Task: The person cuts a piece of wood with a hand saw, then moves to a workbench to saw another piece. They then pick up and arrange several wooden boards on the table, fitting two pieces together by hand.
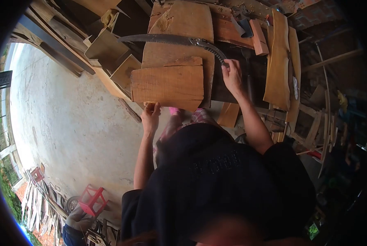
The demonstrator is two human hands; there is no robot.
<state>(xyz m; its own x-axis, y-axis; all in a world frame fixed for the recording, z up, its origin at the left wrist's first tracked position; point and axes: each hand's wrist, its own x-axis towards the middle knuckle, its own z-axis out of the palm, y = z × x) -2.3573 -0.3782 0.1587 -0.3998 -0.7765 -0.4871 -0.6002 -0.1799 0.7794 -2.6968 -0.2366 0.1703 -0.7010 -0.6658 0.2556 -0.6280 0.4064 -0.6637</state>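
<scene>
A curved saw (163,39) with a black handle lies across a large wooden slab (183,16). The fingers of my right hand (232,76) are closed on the end of its handle. Below the blade, a reddish-brown board (167,85) rests on the slab, with a narrow strip of wood (185,62) along its upper edge. My left hand (151,117) is at the board's near edge, its fingers bent around a small light piece of wood (150,104) there; the fingertips are partly hidden.
Wooden boxes (105,49) stand left of the slab. A wood block (259,37) and long planks (278,57) lie at the right. A red stool (93,200) is on the concrete floor (69,123), lower left, near a wheel and scrap wood.
</scene>
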